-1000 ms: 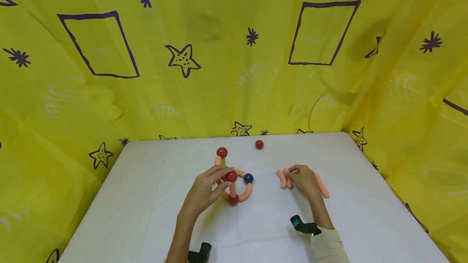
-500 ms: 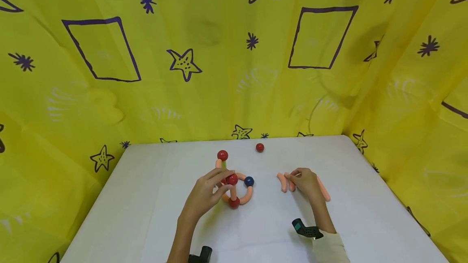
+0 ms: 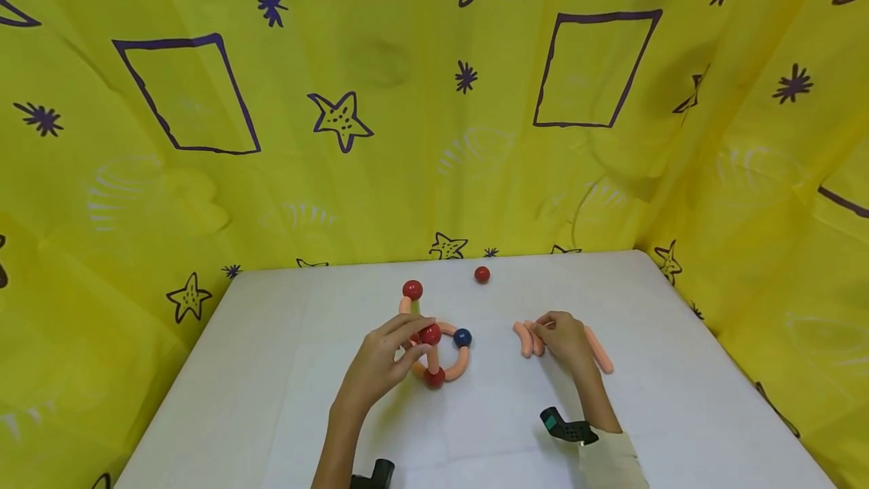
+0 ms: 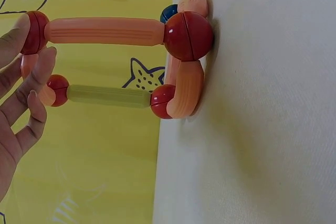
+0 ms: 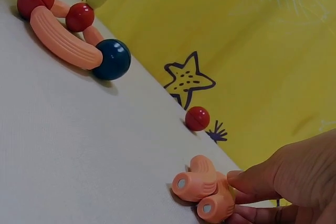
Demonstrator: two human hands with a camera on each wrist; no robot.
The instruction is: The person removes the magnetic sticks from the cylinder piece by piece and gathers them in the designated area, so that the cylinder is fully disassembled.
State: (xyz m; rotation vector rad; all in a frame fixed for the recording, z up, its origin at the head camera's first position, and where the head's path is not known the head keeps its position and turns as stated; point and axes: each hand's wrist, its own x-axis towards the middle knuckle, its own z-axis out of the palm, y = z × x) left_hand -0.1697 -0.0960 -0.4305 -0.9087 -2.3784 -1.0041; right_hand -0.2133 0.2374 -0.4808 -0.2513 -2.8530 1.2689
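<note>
My left hand pinches a red ball on top of an upright peach magnetic rod. That rod stands on another red ball in a ring of curved peach rods on the table. A blue ball sits at the ring's right side. Behind, a yellow-green rod rises to a red ball, and a peach piece runs from there toward the hand. At the right, thumb and fingers of my right hand pinch a curved peach rod lying against a second curved rod.
A loose red ball lies near the back edge of the white table. Right of my right hand lies a straighter peach rod. A yellow patterned curtain hangs behind and at the sides.
The curved rod in my right hand first shifted slightly right, then moved back left against the other curved rod. My left hand keeps its hold on the red ball.
</note>
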